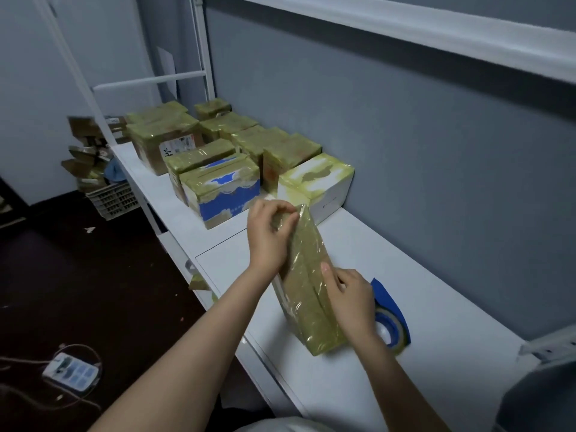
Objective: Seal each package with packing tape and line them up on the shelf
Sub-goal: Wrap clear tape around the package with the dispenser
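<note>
Here one taped package [307,285] stands on the white shelf [436,322], the left hand [269,236] pinching its far end, the right hand [350,302] gripping its near side; roughly ten sealed packages [218,188] sit beyond the left hand.

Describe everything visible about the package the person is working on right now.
The package is a long, flat box wrapped all over in glossy, yellowish-green translucent tape that wrinkles and catches the light. It stands on a narrow side on the white shelf, running away from the camera, apart from the row of taped boxes behind. The left hand pinches its far top corner; the right hand presses its near right side. A blue tape dispenser lies just right of it.
</note>
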